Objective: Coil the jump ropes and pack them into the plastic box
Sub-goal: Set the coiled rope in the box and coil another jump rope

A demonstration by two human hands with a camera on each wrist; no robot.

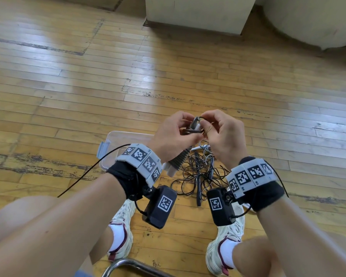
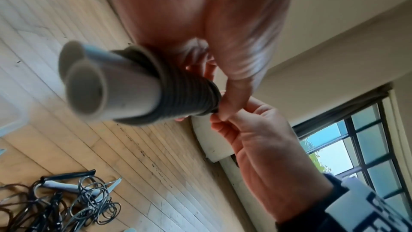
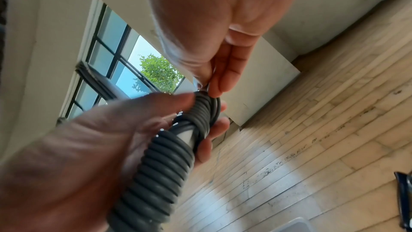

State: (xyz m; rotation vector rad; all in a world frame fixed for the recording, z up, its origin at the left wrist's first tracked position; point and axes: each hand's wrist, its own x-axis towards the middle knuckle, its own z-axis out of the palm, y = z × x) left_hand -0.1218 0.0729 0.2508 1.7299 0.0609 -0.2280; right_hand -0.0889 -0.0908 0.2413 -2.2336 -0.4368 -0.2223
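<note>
A jump rope bundle (image 1: 179, 158) is held above the floor: two white handles side by side (image 2: 89, 80) with grey cord wound tightly round them (image 3: 160, 165). My left hand (image 1: 185, 127) grips the wound part, thumb on top. My right hand (image 1: 205, 125) pinches the loose cord end (image 3: 206, 88) at the bundle's upper tip. The clear plastic box (image 1: 116, 140) stands on the floor beyond my left wrist, partly hidden by it. A tangled pile of other jump ropes (image 1: 200, 172) lies on the floor below my hands.
The wooden floor (image 1: 68, 86) stretches ahead. A white pillar base (image 1: 198, 15) and a pale rounded object (image 1: 312, 23) stand at the far side. My shoes (image 1: 122, 226) flank the pile, and a metal chair tube (image 1: 128, 264) crosses below.
</note>
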